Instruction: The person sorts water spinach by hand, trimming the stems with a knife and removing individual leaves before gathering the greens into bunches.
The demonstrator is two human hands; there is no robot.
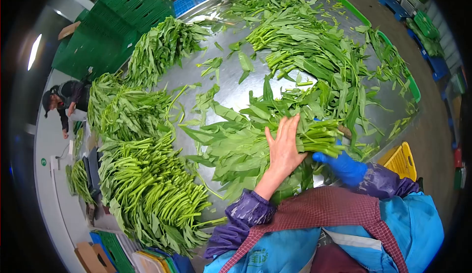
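A bundle of water spinach (223, 150) lies crosswise before me, its leaves to the left and its cut stem ends to the right. My left hand (286, 147), bare, rests flat on top of the stems with its fingers stretched out. At the stem ends, my right hand (346, 166) in a blue glove grips the bundle from below and the right side; part of that hand is hidden behind the stems. A small brown object (345, 131) shows beside the stem ends, and I cannot make out what it is.
Stacked water spinach bundles (152, 184) line the left of the metal table (228, 42); a loose heap (314, 42) covers its far right. Green crates (118, 12) stand behind, and a yellow basket (402, 160) sits at right. Another person (66, 98) is at far left.
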